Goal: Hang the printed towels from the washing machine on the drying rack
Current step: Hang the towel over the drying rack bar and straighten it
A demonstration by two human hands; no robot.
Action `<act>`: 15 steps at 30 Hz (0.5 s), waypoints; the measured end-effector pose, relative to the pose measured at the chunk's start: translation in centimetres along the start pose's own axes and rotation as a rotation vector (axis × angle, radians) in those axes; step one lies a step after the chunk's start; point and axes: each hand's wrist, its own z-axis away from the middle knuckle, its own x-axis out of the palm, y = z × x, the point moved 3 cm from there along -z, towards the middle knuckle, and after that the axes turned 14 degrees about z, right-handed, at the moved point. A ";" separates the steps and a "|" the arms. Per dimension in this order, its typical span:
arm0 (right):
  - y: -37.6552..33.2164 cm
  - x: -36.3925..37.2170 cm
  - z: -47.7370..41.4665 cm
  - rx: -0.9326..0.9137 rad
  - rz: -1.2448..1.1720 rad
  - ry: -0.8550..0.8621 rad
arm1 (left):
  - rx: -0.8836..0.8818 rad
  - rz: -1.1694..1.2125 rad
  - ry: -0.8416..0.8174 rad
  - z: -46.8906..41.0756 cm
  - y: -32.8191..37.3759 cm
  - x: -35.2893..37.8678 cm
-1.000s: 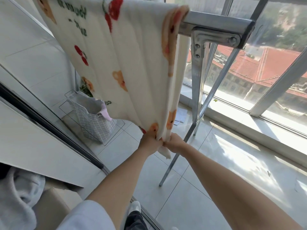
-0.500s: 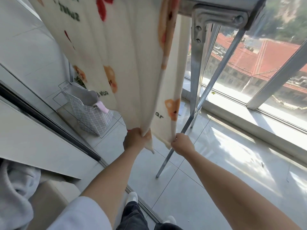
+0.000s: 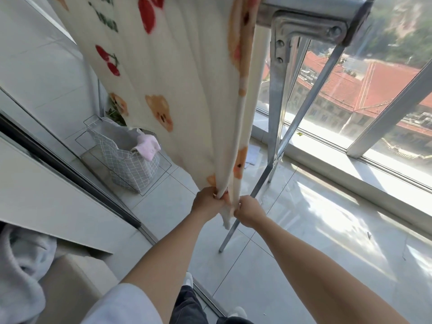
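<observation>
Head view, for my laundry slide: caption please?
Both hands pull the printed towel's bottom corners together under the drying rack.

A grey checked laundry basket (image 3: 131, 164) stands on the pale tiled floor (image 3: 304, 230), a pink cloth (image 3: 148, 146) draped over its rim. Behind the basket, green leaves (image 3: 114, 114) show. Right of the basket, some papers (image 3: 252, 155) lie on the floor below the window (image 3: 374, 94). Red-roofed buildings (image 3: 350, 85) show through the window.
</observation>
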 end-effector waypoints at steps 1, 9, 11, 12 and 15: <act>0.4 -0.1 0.0 0.025 0.011 0.001 | 0.011 -0.002 0.048 0.0 0.1 -0.2; 1.3 0.4 -0.3 0.020 -0.089 0.006 | 0.001 0.144 0.082 -0.1 0.0 0.2; 0.9 0.7 -0.2 -0.012 -0.094 -0.004 | -0.002 0.127 0.006 0.1 0.0 1.2; 0.7 0.7 -0.1 -0.019 -0.110 -0.016 | -0.012 0.122 -0.036 0.3 0.0 1.5; 0.7 1.1 -0.1 -0.013 -0.107 -0.112 | -0.006 0.069 -0.156 0.5 0.0 1.6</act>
